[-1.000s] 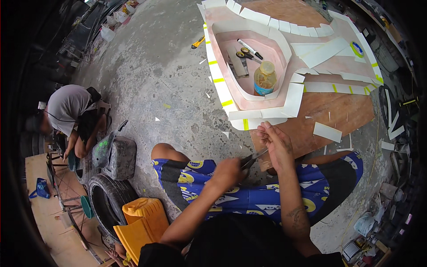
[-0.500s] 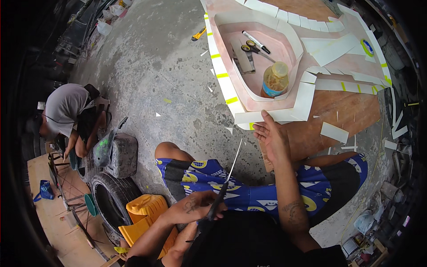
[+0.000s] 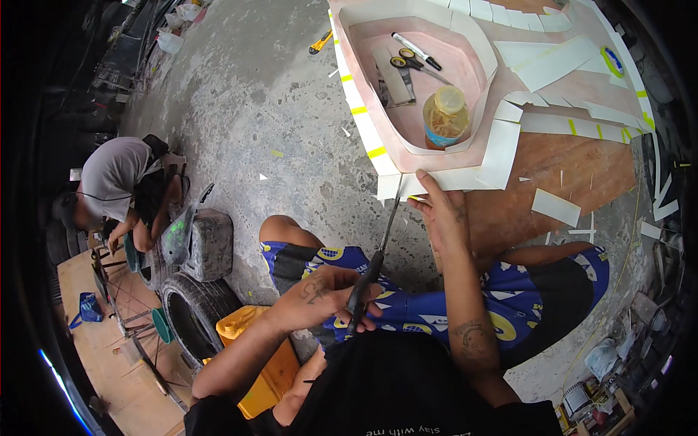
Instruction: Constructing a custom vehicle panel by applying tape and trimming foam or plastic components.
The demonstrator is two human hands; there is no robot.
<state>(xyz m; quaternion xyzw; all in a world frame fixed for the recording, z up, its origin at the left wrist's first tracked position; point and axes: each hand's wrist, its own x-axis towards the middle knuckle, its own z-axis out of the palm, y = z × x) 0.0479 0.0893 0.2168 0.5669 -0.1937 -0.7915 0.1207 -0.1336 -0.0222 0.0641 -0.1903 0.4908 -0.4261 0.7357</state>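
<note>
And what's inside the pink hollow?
The pink hollow holds a lidded jar, scissors, a marker and a grey strip lying across a darker piece. The jar covers the bottom under it, so that spot can't be seen.

pink panel (image 3: 459,62) cropped @ top, yellow container (image 3: 270,374) pt. hidden

Soft light on concrete floor (image 3: 240,123), blackened fisheye rim, bright streak (image 3: 61,385) lower left.

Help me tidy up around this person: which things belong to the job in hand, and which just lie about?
Seemingly in the job:
black-handled scissors, in the left hand
white strip, at the right hand
pinkish panel bearing the strip

Seemingly lying about:
yellow cutter
tyre
yellow container
white scrap
</note>
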